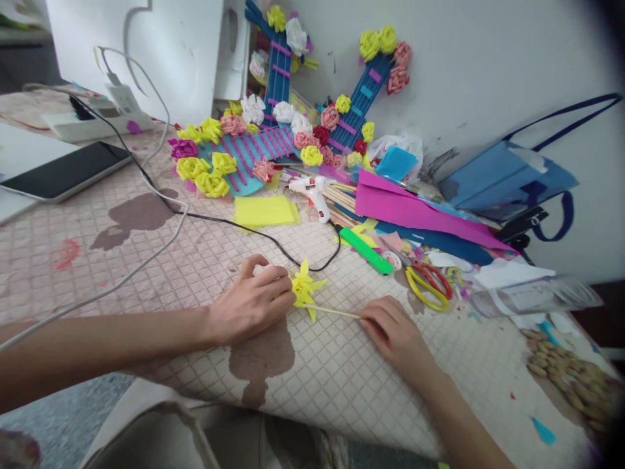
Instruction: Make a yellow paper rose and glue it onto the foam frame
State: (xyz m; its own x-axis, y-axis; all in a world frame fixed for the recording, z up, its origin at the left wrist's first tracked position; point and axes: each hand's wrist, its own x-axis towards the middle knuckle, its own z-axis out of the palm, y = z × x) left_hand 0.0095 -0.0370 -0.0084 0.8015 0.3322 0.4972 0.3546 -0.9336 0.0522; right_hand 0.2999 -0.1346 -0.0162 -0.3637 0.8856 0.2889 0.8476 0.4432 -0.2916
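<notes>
A yellow paper flower [303, 286] with pointed petals is on the near part of the table, at the end of a thin wooden stick [336, 312]. My left hand [261, 293] has its fingers curled against the flower's left side, and the fingertips are partly hidden. From the right, my right hand [398, 329] pinches the stick's other end between thumb and fingers. Beyond them lie a white glue gun [312, 192], a green marker-like stick [366, 251] and a stack of yellow paper [266, 211].
Yellow- and red-handled scissors [427, 286] lie right of centre beside paper scraps. A black cord [234, 223] crosses the table. Guitar-shaped decorations [254, 153] with paper flowers stand at the back. A tablet-like device [68, 170] is at left, a blue bag [508, 172] at right.
</notes>
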